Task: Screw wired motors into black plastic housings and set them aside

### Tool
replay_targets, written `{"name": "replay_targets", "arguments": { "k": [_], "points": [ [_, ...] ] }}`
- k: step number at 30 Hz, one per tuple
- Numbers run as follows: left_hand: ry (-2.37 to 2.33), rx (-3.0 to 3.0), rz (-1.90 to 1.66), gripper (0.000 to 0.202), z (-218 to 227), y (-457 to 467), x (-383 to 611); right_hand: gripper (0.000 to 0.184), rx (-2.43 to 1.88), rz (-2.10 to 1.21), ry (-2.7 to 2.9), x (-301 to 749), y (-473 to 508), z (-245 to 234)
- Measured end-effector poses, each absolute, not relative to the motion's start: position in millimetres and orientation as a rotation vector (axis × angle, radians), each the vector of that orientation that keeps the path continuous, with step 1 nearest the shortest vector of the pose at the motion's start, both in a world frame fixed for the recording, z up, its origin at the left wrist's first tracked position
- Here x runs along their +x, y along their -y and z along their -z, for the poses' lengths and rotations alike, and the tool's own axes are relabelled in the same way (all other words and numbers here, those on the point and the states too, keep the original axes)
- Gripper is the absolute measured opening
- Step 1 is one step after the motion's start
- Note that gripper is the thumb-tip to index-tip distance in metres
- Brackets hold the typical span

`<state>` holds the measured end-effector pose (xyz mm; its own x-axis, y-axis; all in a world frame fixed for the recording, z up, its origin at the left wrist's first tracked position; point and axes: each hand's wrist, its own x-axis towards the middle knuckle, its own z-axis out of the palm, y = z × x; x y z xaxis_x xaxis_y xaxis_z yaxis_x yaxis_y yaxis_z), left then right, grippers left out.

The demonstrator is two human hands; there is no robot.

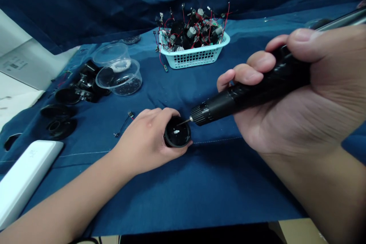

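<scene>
My left hand (154, 133) is wrapped round a black round plastic housing (183, 142), its opening tilted up toward me. Inside the housing a small white part (176, 132) shows. In my right hand (286, 95) is a black electric screwdriver (237, 97), held at a slant from the upper right. Its thin metal bit (184, 122) reaches into the housing's mouth; whether the tip touches a screw cannot be made out. Beside my left wrist lies a small piece with dark wires (122, 124) on the blue cloth.
A light blue basket (194, 58) full of wired parts stands at the back. Clear plastic tubs (126, 80), one with small dark bits, sit left of centre near black plastic parts (85, 84). A white box-like device (28, 179) lies at the left; blue cloth (214, 190) covers the table.
</scene>
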<state>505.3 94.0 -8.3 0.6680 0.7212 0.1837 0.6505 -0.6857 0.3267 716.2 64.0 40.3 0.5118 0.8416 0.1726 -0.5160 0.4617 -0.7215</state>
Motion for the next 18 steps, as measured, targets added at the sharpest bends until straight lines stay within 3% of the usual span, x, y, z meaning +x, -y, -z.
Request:
{"name": "replay_targets", "arguments": {
  "k": [18],
  "points": [
    [-1.111, 2.634, -0.386, 0.05, 4.7, -91.5, 512.3, 0.016, -0.713, -0.88, 0.707, 723.4, -64.9, -33.0]
  ]
}}
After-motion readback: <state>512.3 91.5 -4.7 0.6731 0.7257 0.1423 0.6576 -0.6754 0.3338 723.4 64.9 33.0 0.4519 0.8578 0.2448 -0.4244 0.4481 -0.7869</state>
